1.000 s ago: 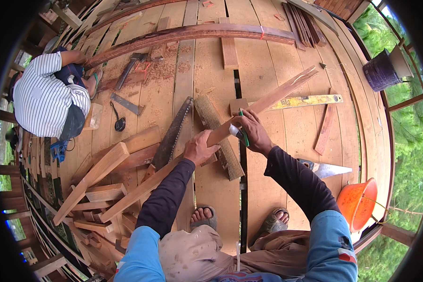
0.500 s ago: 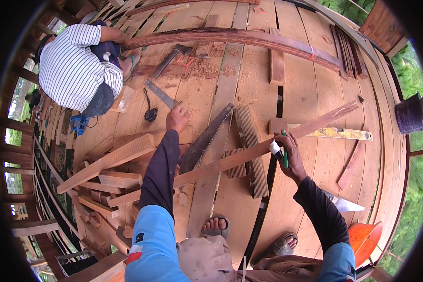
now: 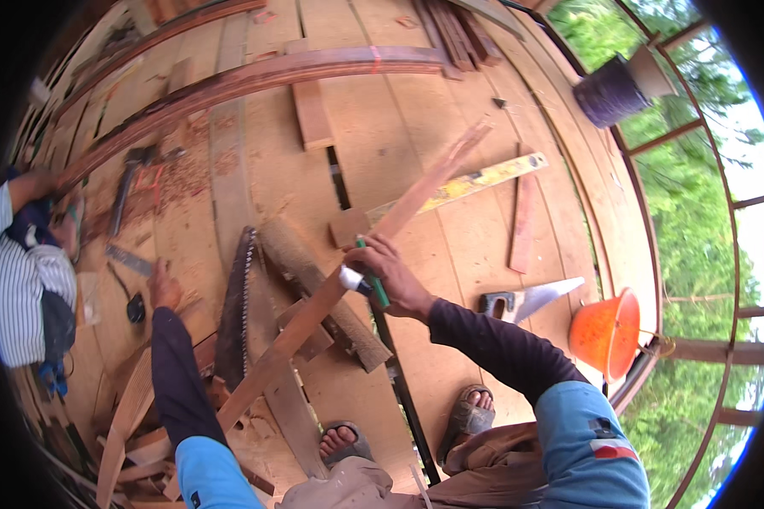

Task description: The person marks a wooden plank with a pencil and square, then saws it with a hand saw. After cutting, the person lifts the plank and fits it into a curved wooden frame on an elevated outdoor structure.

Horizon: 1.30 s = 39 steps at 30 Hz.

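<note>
Down by the person's sandalled feet (image 3: 345,443), a long plank (image 3: 290,335) runs slantwise up the floor, its lower end near the left sleeve. Right hand (image 3: 390,278) is on it, fingers closed round a green stick (image 3: 373,276), with a small white-and-dark thing (image 3: 354,278) tucked in alongside. Over on the right lies a saw (image 3: 535,300) with a black handle, just beside an orange bucket (image 3: 604,335). To the left, a bigger saw (image 3: 235,314) shows its dark blade, teeth towards the plank. Underneath the plank, a thick timber (image 3: 304,270) crosses it, and a small block (image 3: 348,227) sits just beyond. Out left goes the left hand (image 3: 165,287), fingertips right at the end of a flat metal blade (image 3: 130,259); whether they grip it, I can't tell. Close by sits a black tape measure (image 3: 136,308). Past the right hand, a yellow level (image 3: 488,181) passes behind the plank's upper part. Farther left, a person (image 3: 17,293) in stripes crouches, one arm at a long dark beam (image 3: 255,81) that spans the far floor. Away at upper right stands a purple bucket (image 3: 609,92).
</note>
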Each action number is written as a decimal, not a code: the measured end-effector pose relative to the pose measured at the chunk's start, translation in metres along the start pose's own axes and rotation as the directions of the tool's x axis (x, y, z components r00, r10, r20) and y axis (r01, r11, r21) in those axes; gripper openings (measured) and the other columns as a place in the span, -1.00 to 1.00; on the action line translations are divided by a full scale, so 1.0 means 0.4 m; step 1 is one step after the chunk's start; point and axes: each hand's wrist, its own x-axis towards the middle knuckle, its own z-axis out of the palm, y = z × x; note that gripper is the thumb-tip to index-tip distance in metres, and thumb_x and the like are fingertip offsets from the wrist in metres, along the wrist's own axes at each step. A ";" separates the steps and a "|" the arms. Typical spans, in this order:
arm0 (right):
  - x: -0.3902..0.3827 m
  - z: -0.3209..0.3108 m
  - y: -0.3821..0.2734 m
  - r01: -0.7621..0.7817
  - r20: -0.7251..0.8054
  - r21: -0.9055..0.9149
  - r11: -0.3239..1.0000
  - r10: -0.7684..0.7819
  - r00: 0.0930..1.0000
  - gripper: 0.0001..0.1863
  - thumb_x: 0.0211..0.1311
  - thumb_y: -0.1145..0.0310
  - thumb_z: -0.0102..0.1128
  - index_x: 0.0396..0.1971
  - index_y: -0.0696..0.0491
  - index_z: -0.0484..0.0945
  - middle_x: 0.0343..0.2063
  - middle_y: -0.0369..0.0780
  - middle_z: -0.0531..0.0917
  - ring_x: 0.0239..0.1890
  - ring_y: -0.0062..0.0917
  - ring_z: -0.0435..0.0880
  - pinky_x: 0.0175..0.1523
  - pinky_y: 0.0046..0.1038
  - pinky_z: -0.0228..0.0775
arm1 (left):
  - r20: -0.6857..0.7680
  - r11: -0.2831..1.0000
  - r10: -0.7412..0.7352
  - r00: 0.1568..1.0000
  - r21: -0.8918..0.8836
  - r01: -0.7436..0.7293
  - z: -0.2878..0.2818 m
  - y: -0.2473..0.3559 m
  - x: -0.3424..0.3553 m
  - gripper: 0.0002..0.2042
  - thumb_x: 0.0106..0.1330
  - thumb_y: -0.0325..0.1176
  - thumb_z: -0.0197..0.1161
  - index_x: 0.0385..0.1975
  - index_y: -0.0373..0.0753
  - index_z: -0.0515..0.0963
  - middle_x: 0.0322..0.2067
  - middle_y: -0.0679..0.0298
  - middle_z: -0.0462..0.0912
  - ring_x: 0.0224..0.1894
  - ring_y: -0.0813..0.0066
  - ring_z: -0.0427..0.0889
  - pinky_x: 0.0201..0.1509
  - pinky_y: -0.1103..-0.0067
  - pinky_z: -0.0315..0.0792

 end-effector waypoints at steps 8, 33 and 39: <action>-0.053 0.007 0.012 0.063 -0.093 0.023 0.998 -0.061 0.994 -0.61 0.36 0.32 0.29 0.14 0.02 0.48 0.12 -0.14 0.59 0.43 0.00 0.42 0.58 0.10 -0.02 | 0.114 0.986 -0.166 0.980 -0.016 0.169 0.001 0.095 -0.024 -0.51 0.30 -0.52 0.18 0.27 -0.29 0.40 0.21 -0.08 0.54 0.20 -0.14 0.60 0.31 0.18 0.45; -0.193 -0.147 -0.013 -0.126 0.039 0.339 0.932 0.120 0.992 -0.65 0.44 0.28 0.19 0.08 0.17 0.55 -0.06 0.00 0.71 0.01 -0.10 0.71 0.13 -0.16 0.54 | -0.116 0.990 -0.139 0.983 0.011 0.141 -0.013 0.196 -0.250 -0.64 0.26 -0.38 0.43 -0.01 -0.32 0.50 -0.05 -0.13 0.66 0.07 -0.26 0.66 0.13 0.11 0.52; -0.153 -0.198 -0.051 -0.248 0.116 0.485 0.838 0.219 0.969 -0.67 0.38 0.41 0.22 0.08 0.22 0.58 -0.10 -0.01 0.75 -0.04 -0.21 0.77 0.10 -0.23 0.58 | -0.146 0.834 -0.359 0.922 -0.494 0.247 -0.198 0.093 -0.183 -0.80 0.29 -0.49 0.38 -0.23 -0.30 0.46 -0.34 0.12 0.66 -0.18 0.18 0.79 -0.09 0.35 0.66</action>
